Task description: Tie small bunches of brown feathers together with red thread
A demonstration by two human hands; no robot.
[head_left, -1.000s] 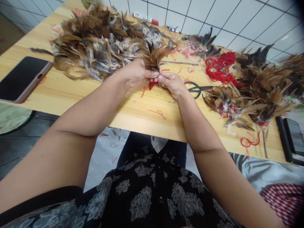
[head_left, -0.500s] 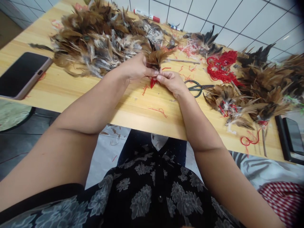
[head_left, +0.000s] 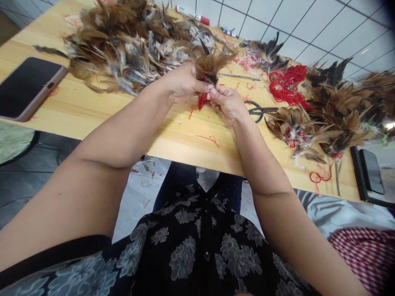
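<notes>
My left hand point(head_left: 188, 84) is closed on a small bunch of brown feathers point(head_left: 211, 65), its tips fanning out away from me. At the base of the bunch, my right hand point(head_left: 226, 100) pinches with thumb and finger, touching the left fingertips. Red yarn point(head_left: 203, 100) hangs below the joined fingertips; its upper end is hidden by the fingers. Just right of my right hand lie dark-handled scissors point(head_left: 259, 111) on the wooden table point(head_left: 173, 135). A thin stick point(head_left: 239, 76) lies behind the hands.
A large heap of feathers point(head_left: 123, 53) spreads at the back left, beside a phone point(head_left: 29, 88). To the right are a red yarn skein point(head_left: 288, 84), tied feather bundles point(head_left: 296, 131) and a second phone point(head_left: 372, 170) on a dark-edged object. A red marker point(head_left: 193, 15) lies by the tiled wall.
Both hands, still together on the feather bunch, have shifted slightly to the right. The view has tilted a little, and the other things on the table have stayed in place.
</notes>
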